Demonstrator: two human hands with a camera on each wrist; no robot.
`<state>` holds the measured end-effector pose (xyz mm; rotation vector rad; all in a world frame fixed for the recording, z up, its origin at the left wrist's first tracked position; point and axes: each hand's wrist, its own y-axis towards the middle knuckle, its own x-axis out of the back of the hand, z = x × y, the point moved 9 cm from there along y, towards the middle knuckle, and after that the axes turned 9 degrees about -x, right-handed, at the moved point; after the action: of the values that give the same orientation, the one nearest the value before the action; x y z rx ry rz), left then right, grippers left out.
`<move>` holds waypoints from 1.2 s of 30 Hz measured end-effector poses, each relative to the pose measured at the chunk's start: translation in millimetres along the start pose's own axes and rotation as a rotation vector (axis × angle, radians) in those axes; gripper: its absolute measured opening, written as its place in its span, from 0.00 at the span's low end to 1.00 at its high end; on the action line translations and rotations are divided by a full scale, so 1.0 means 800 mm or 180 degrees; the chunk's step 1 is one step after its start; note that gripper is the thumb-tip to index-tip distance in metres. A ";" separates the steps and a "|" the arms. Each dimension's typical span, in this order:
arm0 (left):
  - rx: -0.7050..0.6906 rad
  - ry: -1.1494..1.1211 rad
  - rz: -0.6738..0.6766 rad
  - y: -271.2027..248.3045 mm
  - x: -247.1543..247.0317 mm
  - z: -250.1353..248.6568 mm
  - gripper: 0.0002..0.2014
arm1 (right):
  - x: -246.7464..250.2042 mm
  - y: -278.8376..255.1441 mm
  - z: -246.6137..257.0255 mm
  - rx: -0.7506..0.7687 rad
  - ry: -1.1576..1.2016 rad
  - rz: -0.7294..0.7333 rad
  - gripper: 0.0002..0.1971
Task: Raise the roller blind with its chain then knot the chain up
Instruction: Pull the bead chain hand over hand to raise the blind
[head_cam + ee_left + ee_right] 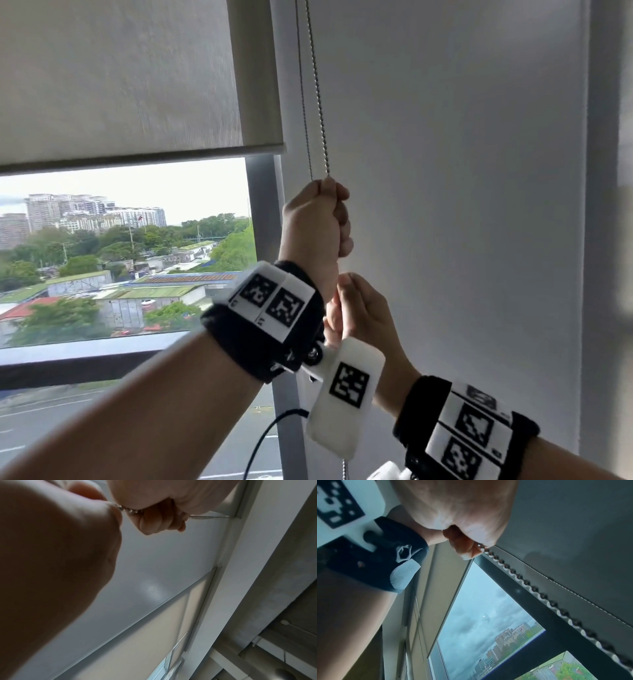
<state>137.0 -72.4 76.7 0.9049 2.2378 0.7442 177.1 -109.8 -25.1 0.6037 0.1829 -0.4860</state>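
The beige roller blind [120,75] hangs partway up, and its bottom bar [137,157] sits above open glass. Its beaded chain [318,89] drops in two strands to the right of it. My left hand [315,226] is a fist round the chain, which enters at the top of the fist. The left wrist view shows the same left hand [51,547] with fingers curled on the chain [209,516]. Just below, my right hand [363,308] holds the chain; its fingers are partly hidden behind the left wrist. In the right wrist view the chain [539,596] runs down from my left hand [462,507].
A grey window post [263,240] stands just left of the chain. A second pale blind [445,171] hangs fully lowered on the right. The dark sill [85,356] crosses below the glass. A black cable [263,442] dangles under my left wrist.
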 end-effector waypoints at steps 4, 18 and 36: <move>-0.0063 -0.0141 0.0056 -0.016 0.011 0.009 0.14 | 0.004 -0.011 -0.012 -0.0076 -0.0300 0.0220 0.26; 0.0079 -0.0048 0.0020 -0.052 0.022 0.043 0.19 | -0.044 0.093 0.165 0.0479 -0.0831 0.0114 0.17; 0.0645 0.0170 0.0269 -0.141 0.049 0.114 0.09 | -0.042 0.068 0.127 0.0149 -0.0548 -0.0122 0.17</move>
<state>132.4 -87.7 -72.5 1.0935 2.3661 0.5922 177.1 -117.2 94.8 0.6017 0.0196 -0.5780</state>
